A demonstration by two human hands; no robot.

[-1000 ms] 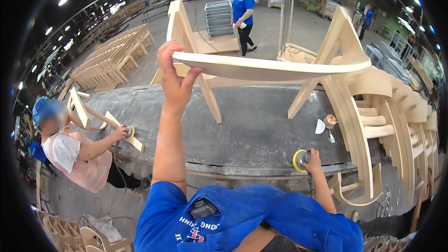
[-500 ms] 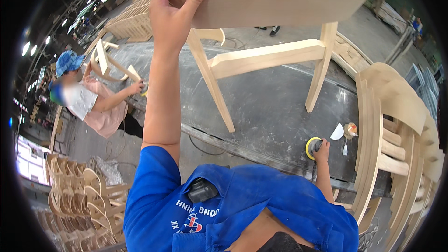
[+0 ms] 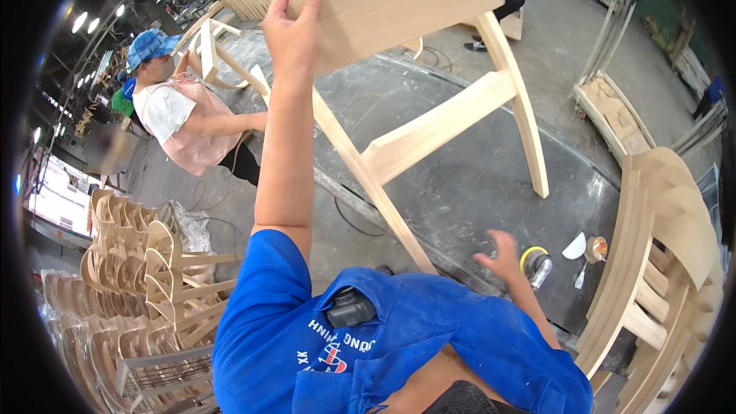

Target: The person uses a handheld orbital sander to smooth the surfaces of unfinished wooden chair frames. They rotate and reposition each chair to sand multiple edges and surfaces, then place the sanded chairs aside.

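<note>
A pale wooden chair frame (image 3: 441,124) is tilted over the dark table, its broad curved back panel (image 3: 414,9) at the top and two legs joined by a crossbar. My left hand (image 3: 293,38) grips the panel's left end, thumb on the near face, other fingers mostly hidden behind. Held apart from everything, my right hand (image 3: 502,259) is open over the table's near right part, fingers spread. Beside it a round sander (image 3: 536,267) with a yellow pad rests on the table. White half-disc (image 3: 573,246), a small round container (image 3: 596,248) and a small white brush-like piece (image 3: 580,276) lie farther right.
Stacked curved wooden parts (image 3: 629,245) rise at the right of the table (image 3: 468,184). Across the left side, a person (image 3: 192,119) in a pink apron handles another wooden frame. More chair parts (image 3: 153,261) stand at lower left; a cart (image 3: 617,111) is at far right.
My right hand has let go of the sander and moved left of it. The chair frame has tilted, one leg swinging toward me, with my left hand still on the panel.
</note>
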